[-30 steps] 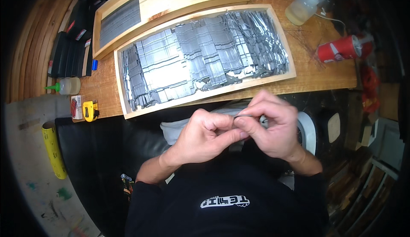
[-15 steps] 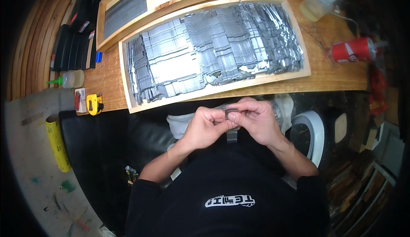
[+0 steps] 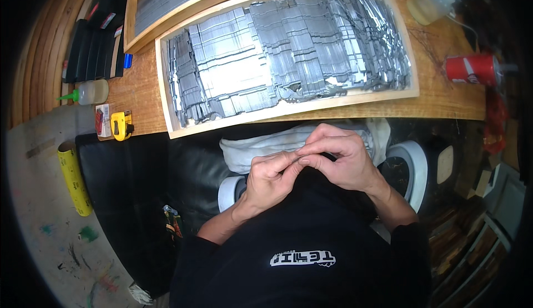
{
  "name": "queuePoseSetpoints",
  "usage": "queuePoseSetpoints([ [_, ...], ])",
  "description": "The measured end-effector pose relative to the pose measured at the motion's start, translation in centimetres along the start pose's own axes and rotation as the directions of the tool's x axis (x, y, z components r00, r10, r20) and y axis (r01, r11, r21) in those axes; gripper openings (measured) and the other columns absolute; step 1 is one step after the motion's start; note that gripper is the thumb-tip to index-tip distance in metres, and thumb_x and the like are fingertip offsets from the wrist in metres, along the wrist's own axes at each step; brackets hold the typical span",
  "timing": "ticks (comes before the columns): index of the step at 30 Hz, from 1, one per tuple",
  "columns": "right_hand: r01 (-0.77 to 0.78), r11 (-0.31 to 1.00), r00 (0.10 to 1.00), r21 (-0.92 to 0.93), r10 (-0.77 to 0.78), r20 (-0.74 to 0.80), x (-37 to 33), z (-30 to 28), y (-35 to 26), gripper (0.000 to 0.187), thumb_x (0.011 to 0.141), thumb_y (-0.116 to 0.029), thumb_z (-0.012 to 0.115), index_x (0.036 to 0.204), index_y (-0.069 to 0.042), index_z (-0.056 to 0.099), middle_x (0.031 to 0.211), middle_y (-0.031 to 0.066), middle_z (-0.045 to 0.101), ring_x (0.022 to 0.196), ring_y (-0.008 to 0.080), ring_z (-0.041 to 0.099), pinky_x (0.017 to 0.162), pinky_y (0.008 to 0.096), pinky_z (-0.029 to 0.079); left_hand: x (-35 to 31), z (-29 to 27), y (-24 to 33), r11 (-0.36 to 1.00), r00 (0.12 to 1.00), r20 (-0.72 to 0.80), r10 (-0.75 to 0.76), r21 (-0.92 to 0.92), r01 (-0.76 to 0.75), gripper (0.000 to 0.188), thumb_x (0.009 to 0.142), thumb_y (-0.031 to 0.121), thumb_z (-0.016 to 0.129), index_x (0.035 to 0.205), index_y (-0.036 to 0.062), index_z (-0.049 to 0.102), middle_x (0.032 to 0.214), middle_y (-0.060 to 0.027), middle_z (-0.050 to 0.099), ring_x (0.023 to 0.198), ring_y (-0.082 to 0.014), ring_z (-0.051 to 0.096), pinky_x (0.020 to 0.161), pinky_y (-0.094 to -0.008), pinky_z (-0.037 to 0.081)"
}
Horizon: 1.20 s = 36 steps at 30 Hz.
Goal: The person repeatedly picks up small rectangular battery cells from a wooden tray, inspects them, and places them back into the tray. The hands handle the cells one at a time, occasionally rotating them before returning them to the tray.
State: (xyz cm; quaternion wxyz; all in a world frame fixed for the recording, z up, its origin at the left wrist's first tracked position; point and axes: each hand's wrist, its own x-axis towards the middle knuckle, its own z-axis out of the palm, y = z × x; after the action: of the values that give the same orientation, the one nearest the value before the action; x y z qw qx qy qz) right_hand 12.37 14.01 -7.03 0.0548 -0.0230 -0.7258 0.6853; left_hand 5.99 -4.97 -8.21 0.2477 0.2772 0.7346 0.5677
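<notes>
My left hand point(image 3: 271, 179) and my right hand point(image 3: 345, 161) meet in front of my chest, fingers closed and fingertips pinched together. A thin dark grey strip is between the fingertips, almost wholly hidden by them. Just beyond my hands, on the wooden table point(image 3: 143, 83), lies a shallow wooden tray point(image 3: 288, 108). It is filled with rows of thin, flat, grey strips point(image 3: 233, 58), shiny at the left and jumbled at the right.
Behind the tray is a second wooden tray point(image 3: 145, 37) with more grey strips. At left are a yellow tape measure point(image 3: 119, 126) and a green-tipped bottle point(image 3: 91, 92); at right, a squeeze bottle point(image 3: 430, 5) and a red can point(image 3: 472, 70). A pale cloth point(image 3: 239, 153) lies beyond my hands.
The grey strip that hung below my fingers is now mostly out of sight. My hands have turned with fingertips drawn together. The view has shifted slightly, so the trays appear higher.
</notes>
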Motion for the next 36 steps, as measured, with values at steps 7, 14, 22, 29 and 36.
queuePoseSetpoints([
  [7, -0.016, 1.000, 1.000, -0.005, 0.016, 0.020, 0.02, -0.06, -0.22, 0.016, 0.083, 0.001, 0.083, 0.099, 0.000, 0.081, 0.088, 0.0076, 0.072, 0.081, 0.0165, 0.070, 0.070, 0.0273, 0.055, 0.10, -0.51, 0.02, 1.000, 0.999, 0.044, -0.013, 0.015, 0.012, 0.012, 0.093, 0.001, 0.078, 0.104, -0.0044, 0.077, 0.081, -0.0143, 0.076, 0.070, -0.0174, 0.074, 0.063, -0.0276, 0.055],
  [14, 0.002, 1.000, 0.999, -0.006, -0.003, -0.038, -0.10, 0.14, -0.05, 0.015, 0.083, 0.001, 0.084, 0.097, -0.001, 0.080, 0.089, 0.0079, 0.074, 0.079, 0.0161, 0.071, 0.068, 0.0263, 0.055, 0.29, -0.79, -0.38, 1.000, 0.998, 0.068, 0.002, -0.003, -0.002, 0.021, 0.092, 0.000, 0.077, 0.112, -0.0030, 0.077, 0.083, -0.0160, 0.076, 0.070, -0.0217, 0.074, 0.063, -0.0291, 0.055],
  [22, -0.004, 1.000, 0.999, -0.012, 0.003, -0.043, -0.18, 0.00, 0.11, 0.012, 0.083, 0.001, 0.084, 0.093, -0.001, 0.078, 0.088, 0.0083, 0.073, 0.078, 0.0160, 0.071, 0.068, 0.0264, 0.055, 0.47, -0.77, -0.32, 1.000, 0.996, 0.091, -0.019, -0.015, 0.020, 0.021, 0.092, 0.000, 0.077, 0.114, -0.0026, 0.077, 0.093, -0.0158, 0.079, 0.079, -0.0205, 0.077, 0.070, -0.0276, 0.058],
  [29, -0.018, 1.000, 0.999, -0.014, 0.017, -0.035, -0.05, -0.18, -0.08, 0.011, 0.083, 0.000, 0.084, 0.091, 0.000, 0.076, 0.088, 0.0085, 0.073, 0.079, 0.0173, 0.071, 0.069, 0.0281, 0.055, 0.63, -0.55, -0.35, 0.999, 0.998, 0.060, 0.014, -0.033, -0.012, 0.020, 0.092, 0.002, 0.078, 0.112, -0.0023, 0.077, 0.086, -0.0167, 0.078, 0.073, -0.0220, 0.076, 0.065, -0.0287, 0.056],
  [36, 0.012, 0.996, 0.999, -0.083, -0.017, -0.052, -0.06, -0.51, -0.47, 0.010, 0.084, 0.002, 0.081, 0.092, 0.001, 0.075, 0.089, 0.0092, 0.072, 0.081, 0.0202, 0.071, 0.071, 0.0295, 0.055, 0.95, -0.62, -0.04, 1.000, 0.998, 0.059, 0.017, -0.025, -0.015, 0.019, 0.092, 0.003, 0.079, 0.110, -0.0025, 0.078, 0.091, -0.0174, 0.079, 0.077, -0.0231, 0.078, 0.068, -0.0290, 0.058],
])
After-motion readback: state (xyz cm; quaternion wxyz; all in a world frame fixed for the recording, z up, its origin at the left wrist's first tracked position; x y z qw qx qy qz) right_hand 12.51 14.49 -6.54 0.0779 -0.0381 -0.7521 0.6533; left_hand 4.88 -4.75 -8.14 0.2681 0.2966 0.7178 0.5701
